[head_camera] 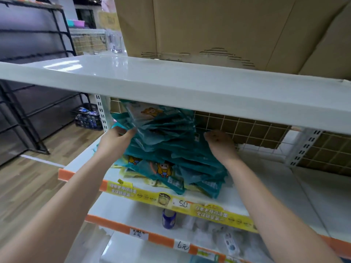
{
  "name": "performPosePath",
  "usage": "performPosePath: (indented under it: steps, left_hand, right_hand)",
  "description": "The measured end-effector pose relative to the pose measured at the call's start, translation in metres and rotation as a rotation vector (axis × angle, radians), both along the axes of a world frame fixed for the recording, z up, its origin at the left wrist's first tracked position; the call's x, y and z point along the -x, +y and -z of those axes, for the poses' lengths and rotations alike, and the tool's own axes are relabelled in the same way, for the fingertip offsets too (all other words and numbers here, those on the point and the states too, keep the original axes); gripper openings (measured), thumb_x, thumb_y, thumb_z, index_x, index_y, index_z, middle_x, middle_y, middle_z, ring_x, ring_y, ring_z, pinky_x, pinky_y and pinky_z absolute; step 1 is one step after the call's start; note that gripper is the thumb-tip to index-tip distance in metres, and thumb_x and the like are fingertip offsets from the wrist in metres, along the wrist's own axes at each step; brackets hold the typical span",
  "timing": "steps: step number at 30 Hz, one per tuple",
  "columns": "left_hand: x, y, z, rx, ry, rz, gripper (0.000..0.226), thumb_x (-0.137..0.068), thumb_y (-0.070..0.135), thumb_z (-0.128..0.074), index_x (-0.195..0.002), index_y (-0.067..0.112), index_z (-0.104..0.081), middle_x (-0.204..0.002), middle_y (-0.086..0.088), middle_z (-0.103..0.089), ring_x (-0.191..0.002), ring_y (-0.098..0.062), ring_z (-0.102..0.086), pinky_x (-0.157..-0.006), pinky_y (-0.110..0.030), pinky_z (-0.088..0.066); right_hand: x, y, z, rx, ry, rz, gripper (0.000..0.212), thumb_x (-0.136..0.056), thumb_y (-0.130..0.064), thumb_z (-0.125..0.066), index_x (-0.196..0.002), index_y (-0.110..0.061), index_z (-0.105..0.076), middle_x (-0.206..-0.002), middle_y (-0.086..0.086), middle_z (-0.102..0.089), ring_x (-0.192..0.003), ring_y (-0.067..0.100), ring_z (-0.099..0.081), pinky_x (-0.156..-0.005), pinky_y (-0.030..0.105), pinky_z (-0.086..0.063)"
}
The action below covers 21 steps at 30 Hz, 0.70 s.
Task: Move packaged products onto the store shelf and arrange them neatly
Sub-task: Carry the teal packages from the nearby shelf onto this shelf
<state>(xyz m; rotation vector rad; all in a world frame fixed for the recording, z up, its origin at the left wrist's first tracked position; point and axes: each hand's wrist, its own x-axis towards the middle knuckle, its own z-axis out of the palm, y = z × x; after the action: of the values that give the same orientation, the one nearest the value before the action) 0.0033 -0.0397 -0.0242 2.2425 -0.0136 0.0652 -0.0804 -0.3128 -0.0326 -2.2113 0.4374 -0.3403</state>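
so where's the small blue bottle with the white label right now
In the head view the small blue bottle with the white label stands low and centre on the white shelf under the teal packets, just below the yellow price strip.

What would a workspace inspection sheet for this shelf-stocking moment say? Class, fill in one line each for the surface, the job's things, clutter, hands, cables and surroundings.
Surface: white middle shelf, bare to the right of the stack, with a yellow price strip along its front.
Job's things: teal packets piled in an uneven, leaning stack.
Clutter: blue-capped bottle on the shelf below.
Hands: left hand grips the stack's left side; right hand is beside its right side, contact unclear.
Cables: nothing seen.
Surroundings: cardboard box on the top shelf, black crate on the wooden floor.
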Motion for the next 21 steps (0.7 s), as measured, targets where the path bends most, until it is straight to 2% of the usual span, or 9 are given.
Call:
performPosePath:
  steps: [4,6,8,11,13,15,17,19,21]
  left_hand:
    - [-0.034,-0.023,-0.006,0.061,0.026,0.005,0.037,-0.093,0.048,-0.052,-0.096,0.011,-0.057,-0.094,-0.013,-0.058,-0.083,-0.027,-0.052,-0.073,-0.034,-0.039]
    - [-0.050,-0.030,-0.007,0.048,0.045,-0.008,0.040,-0.094,0.048,-0.050,-0.097,0.010,-0.060,-0.094,-0.015,-0.059,-0.081,-0.026,-0.052,-0.073,-0.034,-0.038]
    - [-0.065,-0.034,-0.005,0.030,0.048,-0.038,0.044,-0.096,0.046,-0.047,-0.108,0.007,-0.062,-0.101,-0.014,-0.060,-0.083,-0.026,-0.052,-0.077,-0.034,-0.041]
    - [-0.086,-0.037,-0.002,0.034,0.056,-0.051,0.050,-0.096,0.041,-0.045,-0.123,0.001,-0.057,-0.109,-0.016,-0.061,-0.085,-0.027,-0.057,-0.079,-0.034,-0.042]
    - [-0.098,-0.039,0.000,0.120,0.092,-0.042,0.053,-0.093,0.039,-0.050,-0.125,-0.003,-0.054,-0.117,-0.021,-0.061,-0.100,-0.032,-0.060,-0.081,-0.034,-0.043]
    - [-0.109,-0.039,0.003,0.228,0.138,-0.024,0.057,-0.087,0.041,-0.058,-0.120,-0.004,-0.057,-0.116,-0.022,-0.063,-0.104,-0.035,-0.060,-0.088,-0.038,-0.047]
    - [-0.115,-0.039,0.004,0.345,0.194,0.005,0.057,-0.083,0.042,-0.063,-0.119,-0.001,-0.058,-0.114,-0.018,-0.065,-0.103,-0.034,-0.061,-0.094,-0.040,-0.048]
    - [-0.119,-0.037,0.004,0.411,0.225,0.039,0.050,-0.086,0.036,-0.064,-0.120,-0.001,-0.058,-0.112,-0.014,-0.064,-0.102,-0.033,-0.060,-0.087,-0.032,-0.046]
    - [-0.123,-0.032,0.002,0.420,0.223,0.049,0.044,-0.089,0.031,-0.061,-0.119,-0.001,-0.058,-0.109,-0.015,-0.063,-0.101,-0.033,-0.060,-0.078,-0.031,-0.043]
  right_hand:
    - [-0.034,-0.002,-0.014,0.002,-0.068,-0.023,0.026,-0.098,-0.037,-0.048,-0.108,-0.016,-0.059,-0.097,-0.007,-0.053,-0.080,0.006,-0.052,-0.061,0.017,-0.038]
    - [-0.052,0.001,-0.018,0.051,-0.062,-0.051,0.028,-0.098,-0.032,-0.050,-0.113,-0.011,-0.060,-0.103,0.000,-0.059,-0.091,0.013,-0.058,-0.061,0.016,-0.040]
    - [-0.068,0.005,-0.017,0.076,-0.043,-0.084,0.031,-0.097,-0.031,-0.051,-0.116,-0.008,-0.060,-0.113,0.010,-0.063,-0.102,0.023,-0.060,-0.062,0.015,-0.041]
    - [-0.080,0.013,-0.017,0.049,0.002,-0.097,0.045,-0.096,-0.035,-0.052,-0.135,-0.014,-0.049,-0.134,0.007,-0.053,-0.121,0.023,-0.050,-0.092,0.018,-0.037]
    - [-0.086,0.020,-0.020,-0.005,-0.019,-0.048,0.044,-0.097,-0.031,-0.051,-0.136,-0.011,-0.048,-0.134,0.009,-0.052,-0.123,0.023,-0.047,-0.097,0.019,-0.034]
    - [-0.090,0.030,-0.022,-0.079,-0.025,0.008,0.041,-0.097,-0.026,-0.053,-0.131,-0.004,-0.050,-0.128,0.013,-0.054,-0.115,0.021,-0.049,-0.094,0.020,-0.036]
    - [-0.096,0.037,-0.022,-0.065,0.025,0.064,0.034,-0.095,-0.029,-0.055,-0.123,-0.010,-0.055,-0.120,0.013,-0.058,-0.109,0.023,-0.053,-0.097,0.029,-0.041]
    - [-0.102,0.040,-0.021,-0.034,0.101,0.160,0.016,-0.095,-0.032,-0.052,-0.093,-0.017,-0.056,-0.097,0.008,-0.058,-0.101,0.028,-0.057,-0.092,0.037,-0.049]
    - [-0.106,0.041,-0.020,-0.054,0.123,0.255,0.027,-0.093,-0.026,-0.047,-0.067,-0.018,-0.043,-0.077,0.004,-0.047,-0.094,0.026,-0.054,-0.085,0.037,-0.046]
